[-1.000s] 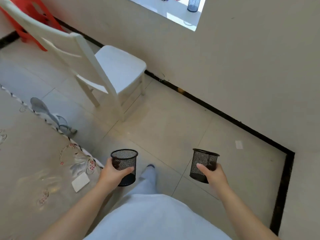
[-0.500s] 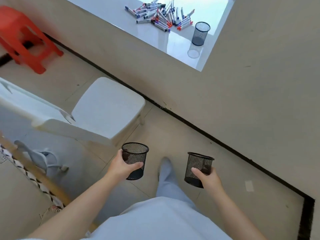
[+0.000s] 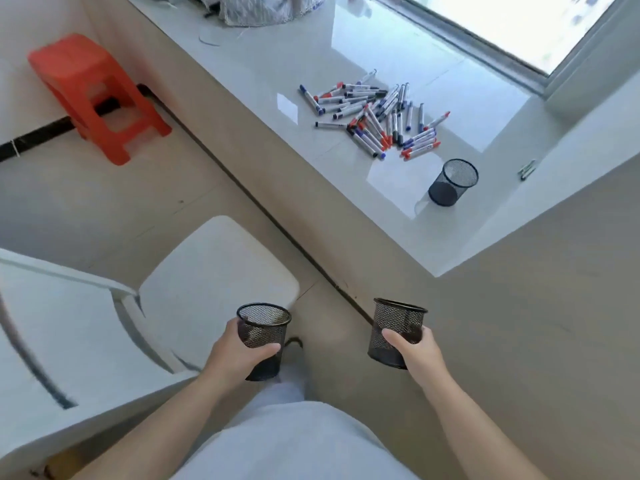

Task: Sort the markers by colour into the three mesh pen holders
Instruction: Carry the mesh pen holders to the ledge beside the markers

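My left hand (image 3: 232,355) grips a black mesh pen holder (image 3: 262,328), held upright and empty above the floor. My right hand (image 3: 417,353) grips a second black mesh holder (image 3: 397,320), also upright. A third mesh holder (image 3: 453,182) stands on the glossy white window ledge (image 3: 311,57), near its front right part. A heap of markers (image 3: 375,116) with red, blue and black caps lies scattered on the ledge behind that holder.
A white chair (image 3: 207,282) stands at the left, its seat beside my left hand. A red plastic stool (image 3: 93,95) sits against the wall at the far left. Folded cloth (image 3: 263,8) lies at the ledge's far end. The window (image 3: 512,26) is at the upper right.
The view has risen and moved toward the ledge, so the markers and third holder now show in full. Both hands still carry their holders.
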Motion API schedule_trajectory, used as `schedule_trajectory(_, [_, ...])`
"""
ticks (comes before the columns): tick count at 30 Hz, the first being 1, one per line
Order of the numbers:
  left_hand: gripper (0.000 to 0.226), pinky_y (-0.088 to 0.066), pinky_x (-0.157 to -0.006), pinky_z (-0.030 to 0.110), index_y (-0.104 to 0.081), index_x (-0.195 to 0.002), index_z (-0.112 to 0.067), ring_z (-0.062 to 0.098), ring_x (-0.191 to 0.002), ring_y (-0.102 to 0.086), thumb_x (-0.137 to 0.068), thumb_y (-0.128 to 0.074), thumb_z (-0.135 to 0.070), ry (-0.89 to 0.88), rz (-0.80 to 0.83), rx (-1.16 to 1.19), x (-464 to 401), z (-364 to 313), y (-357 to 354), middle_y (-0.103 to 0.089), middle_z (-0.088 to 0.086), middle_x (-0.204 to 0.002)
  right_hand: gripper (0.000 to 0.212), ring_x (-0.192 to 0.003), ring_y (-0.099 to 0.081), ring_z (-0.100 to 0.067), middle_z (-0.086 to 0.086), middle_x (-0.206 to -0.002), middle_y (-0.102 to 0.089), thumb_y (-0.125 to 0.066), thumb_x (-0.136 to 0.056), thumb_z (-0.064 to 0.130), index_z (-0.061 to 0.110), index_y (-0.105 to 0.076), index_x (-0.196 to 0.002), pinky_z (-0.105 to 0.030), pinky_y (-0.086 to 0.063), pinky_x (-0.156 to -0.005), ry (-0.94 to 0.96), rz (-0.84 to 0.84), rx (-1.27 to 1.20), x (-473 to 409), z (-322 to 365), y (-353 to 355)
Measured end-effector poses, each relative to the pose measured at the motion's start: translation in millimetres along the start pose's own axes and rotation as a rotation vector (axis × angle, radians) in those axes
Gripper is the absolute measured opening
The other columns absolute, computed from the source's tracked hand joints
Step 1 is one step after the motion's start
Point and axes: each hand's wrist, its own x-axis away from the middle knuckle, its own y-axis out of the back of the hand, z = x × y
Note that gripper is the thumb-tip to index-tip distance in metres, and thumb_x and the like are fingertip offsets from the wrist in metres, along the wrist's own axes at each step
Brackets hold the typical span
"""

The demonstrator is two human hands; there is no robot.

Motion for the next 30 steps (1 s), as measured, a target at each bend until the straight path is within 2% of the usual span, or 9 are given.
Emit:
schedule_trajectory(3, [0.076, -0.038, -0.083, 0.026, -0.043, -0.123, -0.018, 0.014, -0.097, -0.05, -0.061, -0.083, -0.039, -0.027, 0.044, -0.024, -46.5, -37.2, -1.8, -0.055, -0.005, -0.109, 0.064, -0.087, -0.059, -0.014, 0.0, -0.106, -0.061, -0.078, -0.071, 0.033, 0.013, -0.045, -0.122, -0.027, -0.044, -0.072, -0.01, -0.022, -0.032, -36.9, 31.9, -8.0])
schedule_trajectory(5, [0.075, -0.038, -0.085, 0.025, -0.043, -0.121, -0.018, 0.014, -0.099, -0.051, -0.061, -0.083, -0.038, -0.066, 0.074, -0.058, -75.6, -71.5, -4.7, -0.056, -0.003, -0.113, 0.066, -0.079, -0.056, -0.005, 0.002, -0.102, -0.058, -0.077, -0.072, 0.033, 0.012, -0.043, -0.124, -0.02, -0.041, -0.061, -0.013, -0.059, -0.069, -57.4, 52.3, -10.6])
schedule_trajectory(7, [0.075, -0.04, -0.088, 0.027, -0.044, -0.121, -0.018, 0.016, -0.103, -0.052, -0.06, -0.082, -0.039, -0.107, 0.104, -0.1, -100.3, -107.5, -8.1, -0.057, -0.003, -0.115, 0.065, -0.078, -0.053, -0.003, 0.003, -0.101, -0.057, -0.076, -0.073, 0.035, 0.014, -0.043, -0.124, -0.017, -0.038, -0.059, -0.028, -0.076, -0.11, -74.8, 71.1, -9.9])
schedule_trajectory(10, [0.076, -0.043, -0.093, 0.031, -0.044, -0.121, -0.02, 0.018, -0.108, -0.054, -0.059, -0.082, -0.04, -0.156, 0.139, -0.132, -129.1, -159.0, -16.9, -0.059, -0.003, -0.117, 0.065, -0.083, -0.054, -0.008, 0.007, -0.098, -0.055, -0.077, -0.07, 0.038, 0.017, -0.044, -0.122, -0.022, -0.039, -0.07, -0.041, -0.114, -0.131, -96.7, 93.8, -3.7])
schedule_trajectory(13, [0.074, -0.044, -0.092, 0.032, -0.046, -0.118, -0.021, 0.019, -0.107, -0.055, -0.057, -0.083, -0.041, -0.204, 0.161, -0.162, -152.0, -203.8, -35.6, -0.06, -0.003, -0.116, 0.065, -0.095, -0.056, -0.016, 0.001, -0.108, -0.058, -0.08, -0.068, 0.032, 0.014, -0.044, -0.119, -0.028, -0.041, -0.079, -0.061, -0.149, -0.182, -123.2, 112.3, 10.3])
schedule_trajectory(19, [0.076, -0.037, -0.084, 0.023, -0.045, -0.119, -0.023, 0.015, -0.105, -0.051, -0.056, -0.084, -0.04, -0.273, 0.156, -0.169, -174.0, -271.4, -83.2, -0.057, -0.003, -0.117, 0.065, -0.097, -0.054, -0.018, -0.004, -0.11, -0.054, -0.081, -0.066, 0.012, 0.011, -0.037, -0.114, -0.028, -0.04, -0.081, -0.029, -0.176, -0.249, -167.4, 137.0, 36.4])
schedule_trajectory(21, [0.076, -0.036, -0.085, 0.022, -0.045, -0.118, -0.023, 0.011, -0.102, -0.049, -0.055, -0.085, -0.037, -0.315, 0.178, -0.15, -179.9, -288.3, -94.7, -0.056, -0.004, -0.116, 0.064, -0.096, -0.053, -0.017, -0.004, -0.108, -0.053, -0.082, -0.065, 0.01, 0.013, -0.035, -0.109, -0.028, -0.04, -0.081, -0.009, -0.178, -0.258, -178.7, 143.2, 43.0])
schedule_trajectory(25, [0.072, -0.039, -0.088, 0.026, -0.044, -0.113, -0.02, 0.018, -0.107, -0.051, -0.055, -0.085, -0.035, -0.364, 0.187, -0.179, -192.2, -319.8, -108.0, -0.056, 0.0, -0.115, 0.063, -0.093, -0.055, -0.016, -0.003, -0.105, -0.056, -0.083, -0.063, 0.009, 0.016, -0.039, -0.107, -0.028, -0.041, -0.082, 0.008, -0.231, -0.352, -195.6, 150.2, 54.9])
schedule_trajectory(30, [0.074, -0.038, -0.089, 0.027, -0.042, -0.112, -0.022, 0.018, -0.107, -0.05, -0.054, -0.084, -0.039, -0.417, 0.226, -0.259, -217.1, -361.2, -124.2, -0.054, -0.003, -0.113, 0.065, -0.1, -0.059, -0.021, -0.006, -0.109, -0.06, -0.085, -0.061, 0.01, 0.017, -0.041, -0.108, -0.038, -0.047, -0.092, 0.004, -0.272, -0.394, -212.4, 150.5, 63.3])
